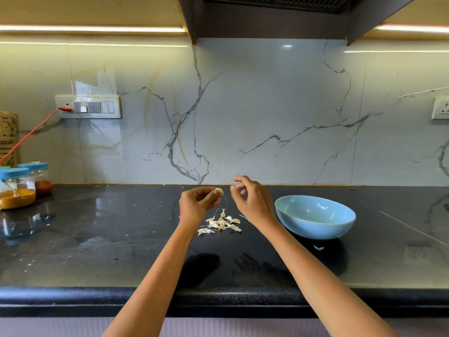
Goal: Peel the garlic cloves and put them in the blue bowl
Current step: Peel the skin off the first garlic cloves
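Pinching clove (219, 191) in left hand (198, 203) | right hand (252, 203) just beside, fingers curled, hold unclear | bowl (315, 223) right of it | skins (222, 223) below | advised: strip fully, then drop in.

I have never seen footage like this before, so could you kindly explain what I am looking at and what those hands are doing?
There is no machine here: one camera worn on a person's head looks down at their two bare hands. The left hand pinches a pale garlic clove; the right hand, fingers curled, seems to pull off a thin strip of skin, too fine to be sure. On the black stone counter lie a pile of white papery garlic skins and a light blue ceramic bowl, whose visible inside looks empty.
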